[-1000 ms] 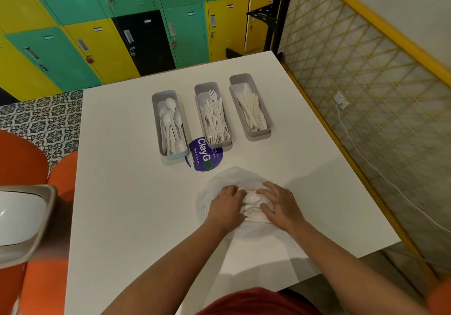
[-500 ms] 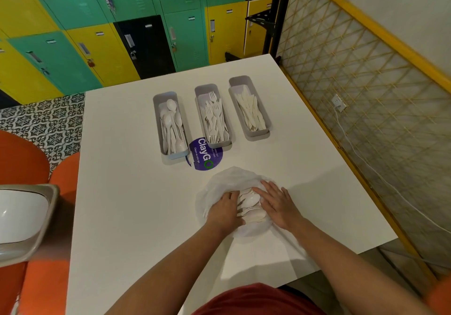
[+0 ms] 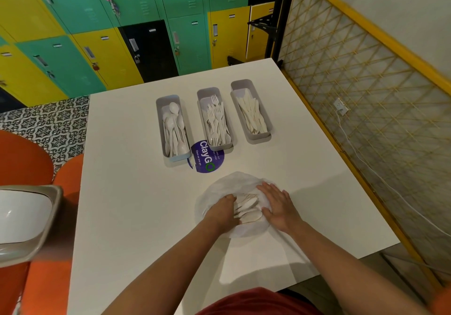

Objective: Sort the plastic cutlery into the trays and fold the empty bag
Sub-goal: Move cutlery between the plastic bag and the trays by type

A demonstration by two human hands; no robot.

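Centrally, bag (image 3: 229, 185) under both hands, trays (image 3: 251, 112) well beyond

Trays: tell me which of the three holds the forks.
The middle tray holds the forks. The left tray holds spoons, the right tray knives.

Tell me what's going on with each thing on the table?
Spoon tray: holds spoons.
Fork tray: holds forks.
Knife tray: holds knives.
Bag: spread open, cutlery still lying on it.
Left hand: fingers curled at the cutlery's left end.
Right hand: flat on the bag.
Sticker: partly under two trays.
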